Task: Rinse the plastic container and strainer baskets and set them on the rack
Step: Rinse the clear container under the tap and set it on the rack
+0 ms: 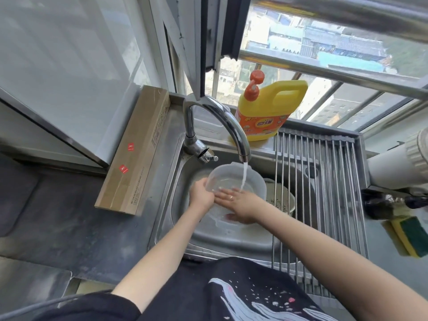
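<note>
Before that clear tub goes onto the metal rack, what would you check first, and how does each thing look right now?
1. Water from the faucet reaches the plastic container: ok.
2. Left hand grips the container's rim: ok.
3. Right hand rubs inside: ok.
4. Rack has free bars: ok.
5. Container rinsed clean: cannot tell.
6. Strainer basket under the rack rinsed: cannot tell.

Black printed shirt (243,295), ring (231,197), bare forearms
</note>
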Tool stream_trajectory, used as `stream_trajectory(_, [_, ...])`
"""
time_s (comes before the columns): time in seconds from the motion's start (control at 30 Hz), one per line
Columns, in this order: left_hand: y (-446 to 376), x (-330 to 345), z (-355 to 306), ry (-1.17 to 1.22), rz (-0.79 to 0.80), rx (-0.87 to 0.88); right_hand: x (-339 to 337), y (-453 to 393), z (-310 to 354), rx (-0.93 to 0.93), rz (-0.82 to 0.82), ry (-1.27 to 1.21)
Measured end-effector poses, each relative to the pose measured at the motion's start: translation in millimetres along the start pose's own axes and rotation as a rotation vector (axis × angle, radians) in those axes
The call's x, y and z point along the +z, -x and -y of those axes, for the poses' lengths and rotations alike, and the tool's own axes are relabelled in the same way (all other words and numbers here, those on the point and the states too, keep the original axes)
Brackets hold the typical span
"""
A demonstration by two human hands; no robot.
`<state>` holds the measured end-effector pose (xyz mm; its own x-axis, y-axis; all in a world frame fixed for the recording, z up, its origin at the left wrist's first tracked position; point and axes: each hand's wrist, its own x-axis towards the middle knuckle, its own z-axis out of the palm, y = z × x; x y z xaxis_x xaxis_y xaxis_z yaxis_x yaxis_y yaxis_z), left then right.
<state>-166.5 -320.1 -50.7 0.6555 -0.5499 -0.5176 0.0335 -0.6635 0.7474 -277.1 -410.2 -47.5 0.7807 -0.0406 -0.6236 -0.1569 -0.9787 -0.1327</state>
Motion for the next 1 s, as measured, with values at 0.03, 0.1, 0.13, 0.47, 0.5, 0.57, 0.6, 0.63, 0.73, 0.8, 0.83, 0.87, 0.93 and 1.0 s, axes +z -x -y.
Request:
stream_trajectory(0.03, [0.6, 1.9, 2.7, 0.003, -0.013, -0.007, -5.5, 2.7, -7.8, 0.007, -0.045, 0.043])
stream_trajectory(0.1, [-1.4, 2.0, 7.0, 0.011, -0.036, -0.023, -18.8, 7.7, -20.9, 0.121, -0.207, 0.034])
stream_trajectory(0.13, [-3.9, -0.9, 9.4, -0.002, -0.041, -0.032, -25.0, 11.4, -25.6, 0.180, -0.300, 0.022])
stream_trajectory(0.47, [-22.6, -14.5, 4.4, 0.014, 0.271, 0.053, -20.6, 21.2, -48.3, 0.636, -0.283, -0.640])
stream_trajectory(0.5, [-23.1, -16.6, 5.5, 0.052, 0.267, 0.039, -17.8, 25.2, -49.4, 0.659, -0.320, -0.703])
stream_trajectory(0.57, [-22.8, -20.6, 7.5, 0.063, 0.272, 0.003, -7.6, 30.8, -48.7, 0.748, -0.415, -0.873])
stream_trajectory(0.6, [-21.2, -21.6, 7.7, 0.034, 0.287, -0.020, -3.9, 32.3, -42.9, 0.775, -0.431, -0.918])
stream_trajectory(0.63, [-19.5, -22.2, 7.9, -0.013, 0.302, -0.036, -0.3, 32.1, -36.9, 0.772, -0.438, -0.961])
stream_trajectory(0.73, [-16.4, -21.2, 10.9, -0.125, 0.296, -0.026, 9.1, 29.0, -24.9, 0.708, -0.396, -0.937])
stream_trajectory(0.8, [-14.4, -20.7, 13.4, -0.086, 0.305, -0.048, 11.3, 29.8, -28.1, 0.812, -0.486, -0.993])
stream_trajectory(0.83, [-12.3, -20.9, 13.5, -0.043, 0.316, -0.076, 12.5, 30.7, -31.2, 0.892, -0.565, -1.037])
stream_trajectory(0.87, [-11.9, -20.5, 14.0, 0.001, 0.317, -0.103, 12.3, 32.5, -32.9, 0.963, -0.617, -1.075])
stream_trajectory(0.93, [-12.3, -21.3, 13.4, 0.027, 0.285, -0.142, 12.4, 34.4, -33.3, 0.946, -0.605, -1.130])
stream_trajectory(1.0, [-14.5, -22.0, 13.7, 0.009, 0.248, -0.141, 8.5, 33.7, -30.7, 0.817, -0.471, -1.155])
